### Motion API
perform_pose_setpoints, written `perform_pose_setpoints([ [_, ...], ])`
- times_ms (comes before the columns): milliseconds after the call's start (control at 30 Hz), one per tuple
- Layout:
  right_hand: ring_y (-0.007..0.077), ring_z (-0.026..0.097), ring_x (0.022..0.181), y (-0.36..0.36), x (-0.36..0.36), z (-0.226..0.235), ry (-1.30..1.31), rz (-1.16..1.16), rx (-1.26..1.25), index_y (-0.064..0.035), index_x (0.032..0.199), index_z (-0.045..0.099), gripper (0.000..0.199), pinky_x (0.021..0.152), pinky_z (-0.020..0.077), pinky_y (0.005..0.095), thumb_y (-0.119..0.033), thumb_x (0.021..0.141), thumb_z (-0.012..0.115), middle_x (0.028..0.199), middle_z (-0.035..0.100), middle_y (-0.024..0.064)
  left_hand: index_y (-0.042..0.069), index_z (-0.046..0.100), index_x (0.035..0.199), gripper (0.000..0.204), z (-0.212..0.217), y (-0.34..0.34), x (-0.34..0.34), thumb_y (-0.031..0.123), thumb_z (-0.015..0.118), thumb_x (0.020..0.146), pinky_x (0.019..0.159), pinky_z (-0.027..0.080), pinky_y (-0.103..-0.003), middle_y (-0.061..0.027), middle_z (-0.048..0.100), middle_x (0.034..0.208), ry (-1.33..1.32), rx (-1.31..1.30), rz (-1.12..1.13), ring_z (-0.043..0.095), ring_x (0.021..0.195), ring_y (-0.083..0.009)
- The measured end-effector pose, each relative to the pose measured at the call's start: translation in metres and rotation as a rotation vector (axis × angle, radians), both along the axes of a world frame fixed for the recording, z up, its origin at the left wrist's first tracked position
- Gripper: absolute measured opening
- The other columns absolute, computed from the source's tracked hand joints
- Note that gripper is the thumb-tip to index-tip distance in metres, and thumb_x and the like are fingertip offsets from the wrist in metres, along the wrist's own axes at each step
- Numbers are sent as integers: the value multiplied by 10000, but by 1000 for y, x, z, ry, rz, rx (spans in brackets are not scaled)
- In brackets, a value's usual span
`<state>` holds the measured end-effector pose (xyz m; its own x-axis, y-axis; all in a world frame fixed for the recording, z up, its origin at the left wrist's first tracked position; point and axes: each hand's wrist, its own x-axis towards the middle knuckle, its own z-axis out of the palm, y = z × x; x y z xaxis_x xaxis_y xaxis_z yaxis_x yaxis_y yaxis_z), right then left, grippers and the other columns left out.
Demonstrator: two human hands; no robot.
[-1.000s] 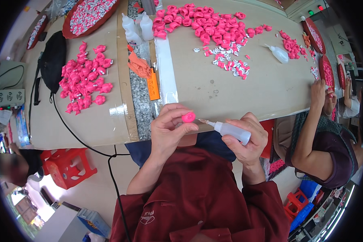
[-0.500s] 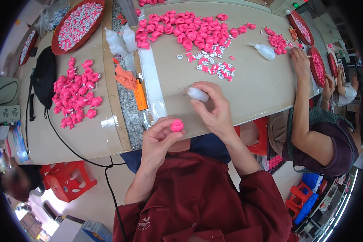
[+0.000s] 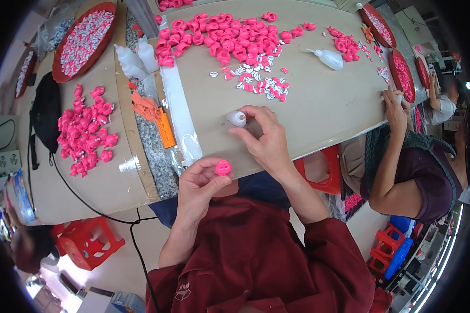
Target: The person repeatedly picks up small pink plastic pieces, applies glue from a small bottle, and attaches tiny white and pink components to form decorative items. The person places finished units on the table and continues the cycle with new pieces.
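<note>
Since before, we've set the glue bottle [image 3: 237, 118] mid-frame, right hand [image 3: 266, 141] still gripping it; left hand [image 3: 201, 185] pinches pink piece [image 3: 223, 167], lower centre.

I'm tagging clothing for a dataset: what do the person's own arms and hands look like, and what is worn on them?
Both hands, the left hand and the right hand, are bare: no gloves, rings or watch visible. The forearms are bare too. Dark red sleeves are pushed up toward the elbows, part of a dark red top with a small pale mark on its front.

Left hand [image 3: 201, 182] raised near chest, palm up, fingers curled, thumb and forefinger pinched together. Right hand [image 3: 263, 138] reaches forward over table's near edge, fingers curved, tips closed. Both forearms bare, red sleeves pushed up.
</note>
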<state>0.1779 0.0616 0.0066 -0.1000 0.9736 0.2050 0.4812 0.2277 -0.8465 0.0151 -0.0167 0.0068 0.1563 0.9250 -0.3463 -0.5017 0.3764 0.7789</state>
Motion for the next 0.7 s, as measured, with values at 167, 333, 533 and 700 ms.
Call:
perform_pose_setpoints([
  [167,232,562,743,-1,31,15,-14,-176,-12,-28,961,584,250,680,449,329,-63,726,662,851,587,106,-18,550,1026,279,2,-1,-1,-42,638,762,754,495,-250,-66,616,900,-48,6,-5,615,829,-142],
  [333,231,564,698,30,59,10,-183,-294,-7,-4,885,595,144,638,452,331,-9,743,619,797,579,122,-20,541,1023,292,1,1,4,4,658,756,722,526,-284,-88,604,909,-32,0,-44,622,806,-175],
  [533,214,551,627,27,59,10,-268,-223,-23,8,868,607,112,591,441,315,3,756,603,746,559,121,-15,545,1021,289,3,1,7,-10,654,753,719,521,-280,-87,599,919,-65,-17,-43,621,803,-173],
  [700,145,567,646,-13,46,44,-11,-64,-145,5,890,650,147,572,433,252,16,746,624,755,601,94,-11,547,1026,298,-4,-1,5,-29,653,749,721,511,-259,-82,607,916,-62,14,-73,617,807,-155],
])
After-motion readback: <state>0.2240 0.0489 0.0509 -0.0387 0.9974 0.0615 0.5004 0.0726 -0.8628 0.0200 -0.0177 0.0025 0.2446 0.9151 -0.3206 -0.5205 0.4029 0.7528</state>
